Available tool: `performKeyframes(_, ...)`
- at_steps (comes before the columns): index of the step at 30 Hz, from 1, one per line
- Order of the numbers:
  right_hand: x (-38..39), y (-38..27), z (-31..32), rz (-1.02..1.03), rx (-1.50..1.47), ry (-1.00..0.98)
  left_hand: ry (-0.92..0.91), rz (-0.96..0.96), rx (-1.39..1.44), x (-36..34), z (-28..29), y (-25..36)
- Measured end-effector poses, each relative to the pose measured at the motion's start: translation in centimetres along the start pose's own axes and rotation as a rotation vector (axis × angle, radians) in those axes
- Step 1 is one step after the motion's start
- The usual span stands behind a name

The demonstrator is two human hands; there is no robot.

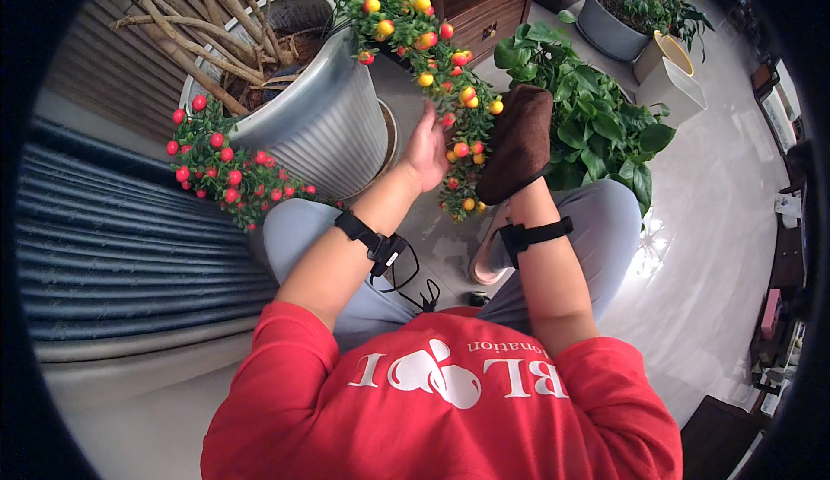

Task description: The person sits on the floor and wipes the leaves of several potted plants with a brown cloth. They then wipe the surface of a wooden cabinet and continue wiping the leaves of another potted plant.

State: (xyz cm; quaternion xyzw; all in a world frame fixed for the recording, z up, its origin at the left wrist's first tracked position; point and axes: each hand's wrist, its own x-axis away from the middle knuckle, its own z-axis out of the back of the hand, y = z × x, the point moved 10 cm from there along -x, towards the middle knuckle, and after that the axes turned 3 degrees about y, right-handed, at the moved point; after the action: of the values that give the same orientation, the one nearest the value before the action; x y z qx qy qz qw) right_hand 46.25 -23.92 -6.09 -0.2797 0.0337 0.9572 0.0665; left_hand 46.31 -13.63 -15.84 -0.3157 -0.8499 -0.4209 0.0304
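My left hand (424, 153) is bare, its thumb raised and its palm turned toward a hanging strand of artificial berries (468, 98) in red and yellow with small green leaves. Its fingers look apart, at the strand's left side; some are hidden by the leaves. Over my right hand is a dark brown fuzzy mitt (519, 145), close against the right side of the same strand. The mitt covers the fingers, so their pose is hidden. Another strand with red berries (226, 162) hangs at the left of a large white ribbed pot (324, 113) with bare woody stems.
A leafy green plant (596, 117) stands right of the mitt. Farther back are a grey planter (609, 26), a white bin (674, 91) and a wooden cabinet (484, 18). Blue pleated fabric (130, 238) lies along the left. Black straps circle both forearms; a cord dangles from the left one.
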Motion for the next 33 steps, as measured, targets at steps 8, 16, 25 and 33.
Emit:
performKeyframes(8,1.9,-0.9,2.3,-0.048,-0.615,0.467,-0.093,0.016,0.152,0.3,-2.8,-2.0)
performKeyframes(16,0.3,0.0,-1.8,-0.132,-0.748,-0.100,-0.069,-0.073,-0.003,1.0,-3.2,-1.1)
performKeyframes(25,2.6,3.7,-4.1,-0.736,-1.785,-0.022,-0.170,-0.253,-0.032,0.6,-4.1,3.9)
performKeyframes(33,4.4,-0.5,-6.6,-0.821,-1.999,-0.017,-0.164,-0.424,-0.149,0.8,-6.0,4.1)
